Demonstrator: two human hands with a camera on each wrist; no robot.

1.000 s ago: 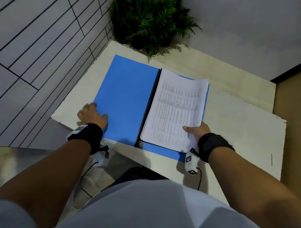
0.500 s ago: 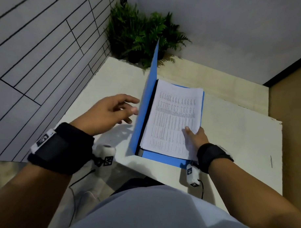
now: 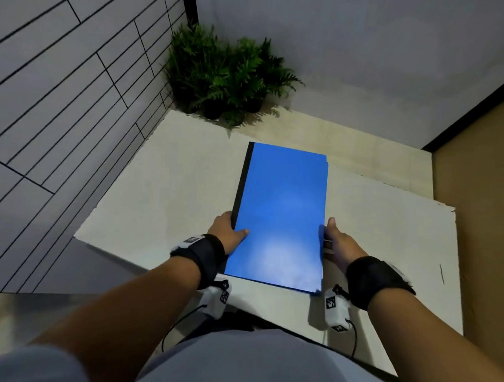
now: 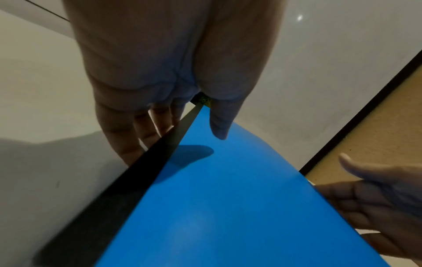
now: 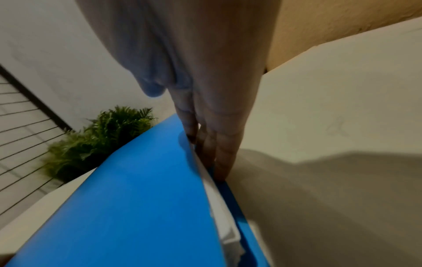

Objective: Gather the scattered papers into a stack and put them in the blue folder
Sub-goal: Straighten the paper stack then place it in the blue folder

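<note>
Change: since half a second ago the folder's front cover, then standing upright, has come down flat over the papers, and the left hand has moved from the air onto the spine side.
Blue folder (image 3: 278, 217): lies closed on the white table (image 3: 159, 193), black spine (image 3: 241, 184) to the left, near the front edge.
Left hand (image 3: 225, 231): grasps the spine side; the head view shows the thumb on top of the cover, and the left wrist view adds the fingers (image 4: 128, 144) reaching down beside the spine.
Right hand (image 3: 339, 242): at the open edge, thumb raised clear of the cover; fingers straight along the edge, touching but not closed round it.
Papers (image 5: 219, 202): hidden under the cover in the head view; only the right wrist view shows their white edge between the two covers, rumpled at the near corner.
Right fingers (image 5: 221, 153): in the right wrist view, tips rest against the paper edge and lower cover.
Plant (image 3: 223, 75): green fern at the table's far corner, well apart from the folder.
</note>
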